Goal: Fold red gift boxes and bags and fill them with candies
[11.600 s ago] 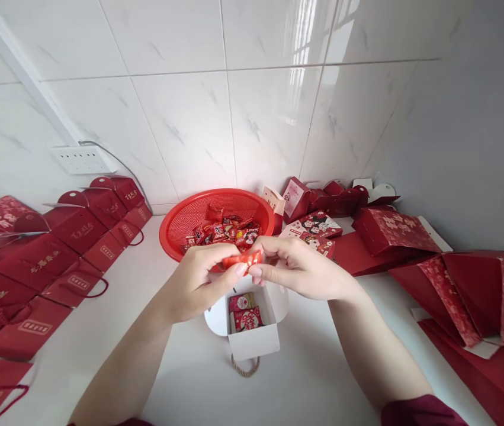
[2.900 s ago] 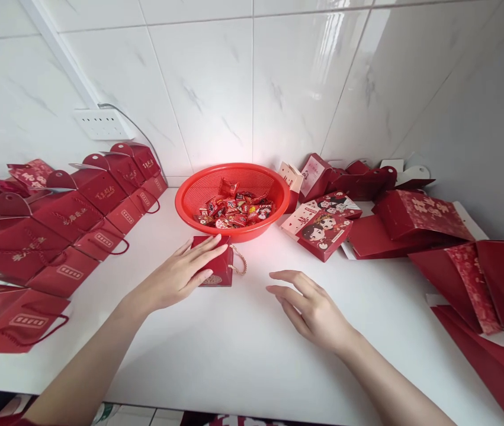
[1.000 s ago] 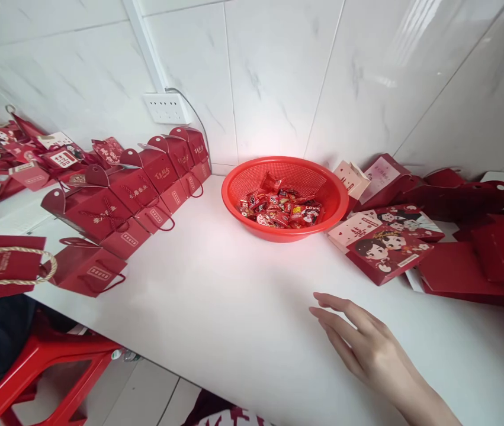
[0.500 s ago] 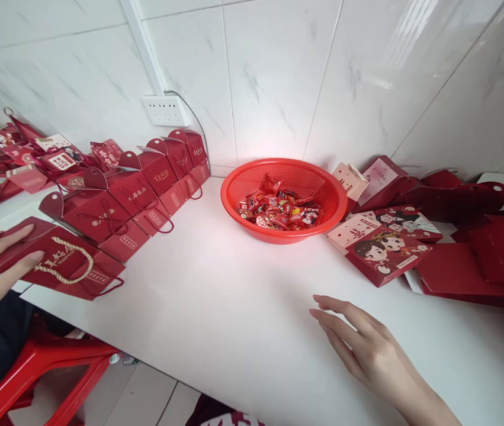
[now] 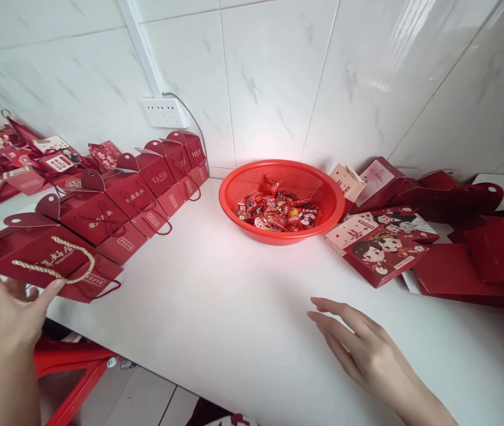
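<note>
The left hand (image 5: 21, 305) spreads thumb and fingers against the lower edge of the rope-handled gift box (image 5: 41, 251), gold-lettered "年好合", beside other red boxes (image 5: 118, 204). The right hand (image 5: 367, 349), loosely open, holds nothing. The red mesh basket (image 5: 229, 198) contains wrapped candies (image 5: 273, 207), one marked "LOVE".

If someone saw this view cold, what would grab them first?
Probably the round, bright red plastic basket of shiny wrapped packets, back-centre by the tiled wall. Next might be the row of dark red cardboard boxes slanting along the left, with the left hand touching a red box with a cream rope handle at its near end.
</note>
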`<state>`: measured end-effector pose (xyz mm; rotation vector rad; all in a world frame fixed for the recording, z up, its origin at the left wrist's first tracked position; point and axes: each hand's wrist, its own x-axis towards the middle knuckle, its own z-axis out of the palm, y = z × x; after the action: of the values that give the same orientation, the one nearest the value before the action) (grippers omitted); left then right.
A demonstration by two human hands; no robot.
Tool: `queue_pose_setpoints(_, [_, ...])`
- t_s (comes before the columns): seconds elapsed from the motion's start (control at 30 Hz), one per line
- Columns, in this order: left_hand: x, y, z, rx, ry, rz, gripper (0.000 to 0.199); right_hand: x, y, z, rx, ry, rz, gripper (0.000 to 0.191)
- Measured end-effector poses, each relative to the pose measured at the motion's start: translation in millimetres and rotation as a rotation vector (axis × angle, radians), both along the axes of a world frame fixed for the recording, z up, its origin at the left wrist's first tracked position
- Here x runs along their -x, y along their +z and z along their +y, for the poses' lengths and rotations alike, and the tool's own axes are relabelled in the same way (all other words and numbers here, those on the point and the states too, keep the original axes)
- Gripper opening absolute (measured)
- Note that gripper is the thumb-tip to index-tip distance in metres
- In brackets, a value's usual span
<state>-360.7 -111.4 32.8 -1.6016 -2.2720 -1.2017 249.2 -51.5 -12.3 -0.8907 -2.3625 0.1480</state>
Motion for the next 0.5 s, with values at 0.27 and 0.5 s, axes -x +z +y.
queue_pose_setpoints(0.27, [2.3,-22.8,13.7,-0.169,0.327,-0.238,0.079,2.1,-2.0,0.6,0.01,0.005,-0.003,0.027])
queue_pose_setpoints(0.5, [5.2,-24.3,9.1,-0.227,0.381,-0.234,0.085,1.8,-1.4,0.3,0.018,-0.006,-0.001,0.027])
